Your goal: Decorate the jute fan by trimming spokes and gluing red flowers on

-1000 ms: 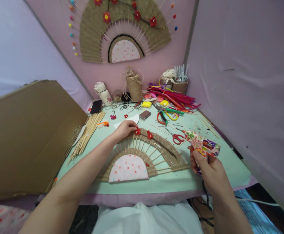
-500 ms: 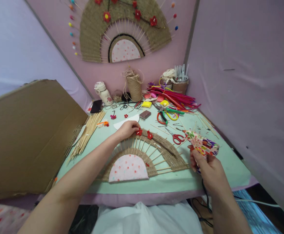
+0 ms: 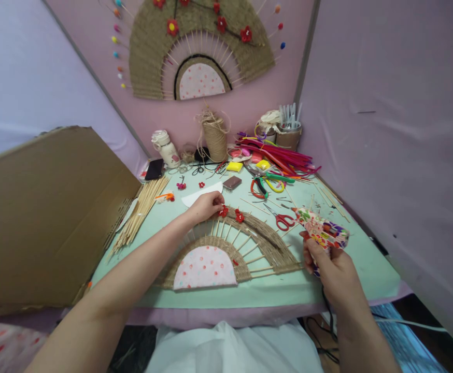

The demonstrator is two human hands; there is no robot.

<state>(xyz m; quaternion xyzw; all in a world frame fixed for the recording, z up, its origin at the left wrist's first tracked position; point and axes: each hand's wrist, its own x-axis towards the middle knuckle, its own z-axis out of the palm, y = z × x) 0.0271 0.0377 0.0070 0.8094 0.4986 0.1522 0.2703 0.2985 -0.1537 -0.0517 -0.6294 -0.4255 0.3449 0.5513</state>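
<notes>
A woven twine fan (image 3: 277, 253) with thin stick ribs and a dotted pink half-round centre (image 3: 205, 267) lies on the table before me. My left hand (image 3: 208, 205) reaches over its top edge, fingers closed at a small red flower (image 3: 223, 211). Beside that sits another red flower (image 3: 239, 217), along a dark twig (image 3: 263, 237) on the weave. In my right hand (image 3: 329, 261) is a glue gun (image 3: 322, 230) with a bright flower pattern, held off to the fan's right, its nozzle pointing left. Red-handled scissors (image 3: 284, 221) lie between fan and glue gun.
A finished-looking fan (image 3: 144, 67) hangs on the back wall. Cardboard (image 3: 47, 223) stands at the left, beside bundled sticks (image 3: 143, 215). Pliers (image 3: 259, 187), a twine spool (image 3: 214, 137), red pipe cleaners (image 3: 281, 155) and a bottle (image 3: 166, 149) are farther back. A black cord hangs under my right hand.
The left fingers have shifted very slightly at the red flower. The right hand and the glue gun stay where they were.
</notes>
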